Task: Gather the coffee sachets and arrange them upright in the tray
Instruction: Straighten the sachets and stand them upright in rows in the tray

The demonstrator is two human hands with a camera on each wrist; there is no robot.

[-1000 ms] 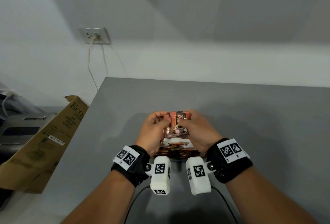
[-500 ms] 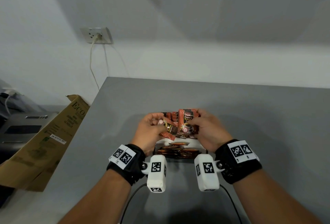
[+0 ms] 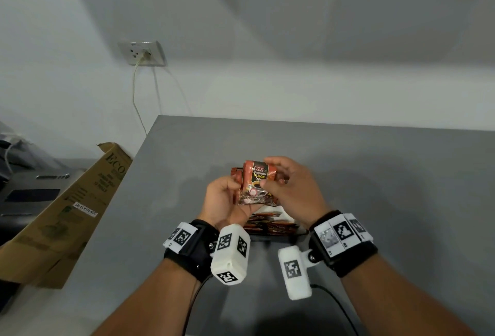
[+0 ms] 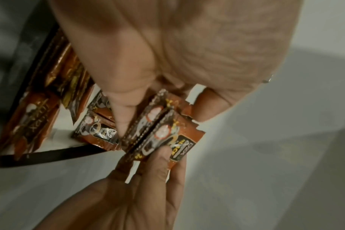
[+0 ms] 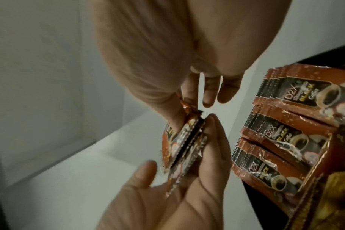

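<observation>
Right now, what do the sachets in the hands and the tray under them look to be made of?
Sachets: thin foil-laminate film, glossy; creases glint and the edges are serrated crimp seals. Both the left hand and the right hand pinch them.
Tray: a rigid black rim around a white floor, with a dull finish. It looks like plastic or coated card; the pictures cannot tell which.

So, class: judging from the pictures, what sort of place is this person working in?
Probably a plain office or storage room, not a kitchen: a bare grey table against a white wall, a wall socket with a cable plugged in, and a flattened cardboard box leaning beside the table.
</observation>
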